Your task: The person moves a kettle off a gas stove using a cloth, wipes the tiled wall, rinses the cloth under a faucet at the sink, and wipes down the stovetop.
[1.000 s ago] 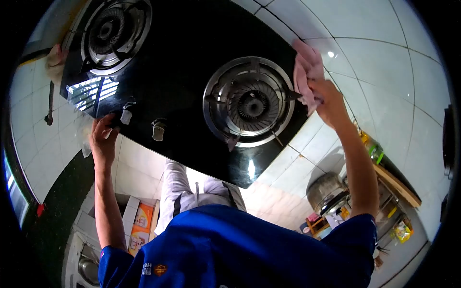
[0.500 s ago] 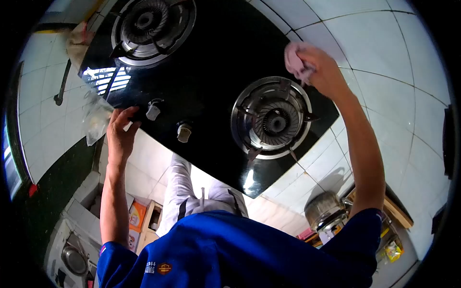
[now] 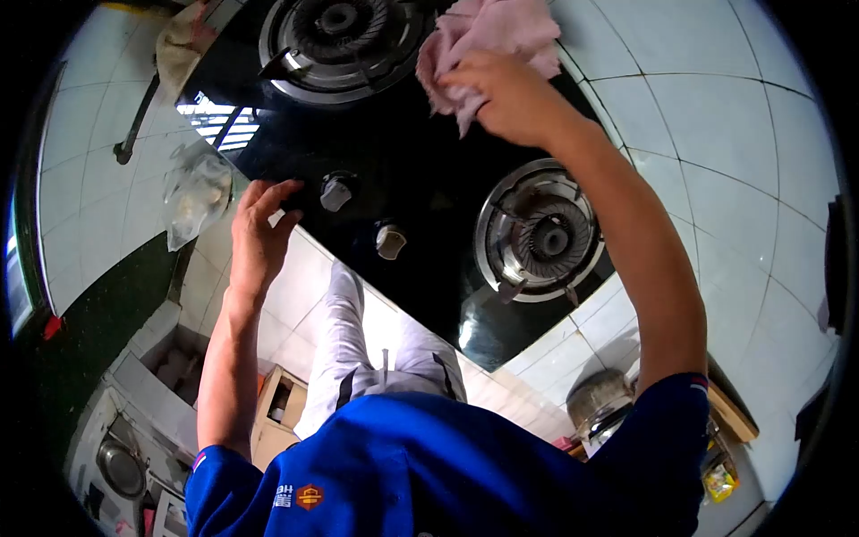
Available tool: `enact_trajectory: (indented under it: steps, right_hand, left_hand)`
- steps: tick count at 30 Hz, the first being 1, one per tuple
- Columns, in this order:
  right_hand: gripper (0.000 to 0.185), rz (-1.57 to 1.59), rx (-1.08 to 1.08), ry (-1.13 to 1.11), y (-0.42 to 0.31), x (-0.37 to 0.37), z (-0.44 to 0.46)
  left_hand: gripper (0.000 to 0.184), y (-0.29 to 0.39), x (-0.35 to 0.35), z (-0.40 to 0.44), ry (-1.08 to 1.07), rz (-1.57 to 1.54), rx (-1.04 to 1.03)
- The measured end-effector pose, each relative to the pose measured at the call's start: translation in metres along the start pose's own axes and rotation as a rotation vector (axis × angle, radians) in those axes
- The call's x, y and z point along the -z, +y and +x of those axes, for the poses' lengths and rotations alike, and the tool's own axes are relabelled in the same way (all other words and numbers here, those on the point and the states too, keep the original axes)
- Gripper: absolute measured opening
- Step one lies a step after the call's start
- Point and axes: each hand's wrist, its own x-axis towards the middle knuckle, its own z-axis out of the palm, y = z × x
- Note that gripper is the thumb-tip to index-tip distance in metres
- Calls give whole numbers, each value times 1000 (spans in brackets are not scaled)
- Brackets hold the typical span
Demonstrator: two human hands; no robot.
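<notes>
A pink cloth (image 3: 501, 36) lies bunched on the black glass gas stove (image 3: 420, 170), near its back edge between the two burners. My right hand (image 3: 514, 94) is closed on the cloth, pressing it toward the glass. My left hand (image 3: 264, 219) rests at the stove's front edge with thumb and fingers apart, holding nothing. Just right of those fingers is one silver knob (image 3: 336, 192); a second knob (image 3: 390, 241) sits further along. One burner (image 3: 340, 45) is at the top of the view. The other burner (image 3: 546, 234) is partly covered by my right forearm.
White wall tiles (image 3: 707, 116) run along the stove's back. A clear plastic bag (image 3: 199, 197) is left of my left hand, and a beige cloth (image 3: 183, 49) hangs at upper left. A metal pot (image 3: 601, 398) stands at lower right. A wooden cabinet (image 3: 279, 407) is below my left arm.
My right hand has moved left along the stove's back edge with the pink cloth, which now looks more spread out. My left hand stays at the front edge. The whole view has shifted slightly.
</notes>
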Motion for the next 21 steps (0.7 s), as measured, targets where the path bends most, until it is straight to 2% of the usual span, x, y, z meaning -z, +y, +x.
enact_trajectory:
  steps: [2, 3, 6, 8, 10, 12, 14, 16, 17, 20, 21]
  right_hand:
    - [45, -64, -64, 158, 13, 2, 12]
    - [42, -37, -123, 346, 22, -8, 16]
    - [38, -180, -210, 241, 3, -21, 18]
    - [40, -50, -102, 162, -26, -30, 0]
    - [44, -21, -120, 162, -39, -38, -14]
    - [33, -40, -154, 195, -33, -31, -8]
    - [34, -191, -130, 351, -1, -30, 12]
    - [42, -156, -315, 304, 11, -26, 27]
    - [42, -205, -285, 428, 1, -35, 29]
    - [41, -237, -196, 333, -39, -53, 9]
    - [43, -135, -250, 323, -56, -59, 0]
  left_hand:
    - [39, 3, 2, 2, -3, 18, 0]
    - [39, 5, 3, 2, -7, 16, 6]
    - [39, 2, 3, 0, -23, 20, 7]
    - [39, -3, 1, 2, -6, 4, -31]
    - [39, -5, 1, 3, 3, -17, -56]
    - [39, -8, 1, 3, -8, -13, -65]
    - [39, -6, 5, 3, -19, 12, -77]
    - [39, -3, 7, 3, -40, 11, -70]
    - [39, -4, 6, 3, -50, 0, -52]
    - [39, -11, 3, 2, -10, 40, -119]
    - [39, -9, 5, 2, -17, 49, -128]
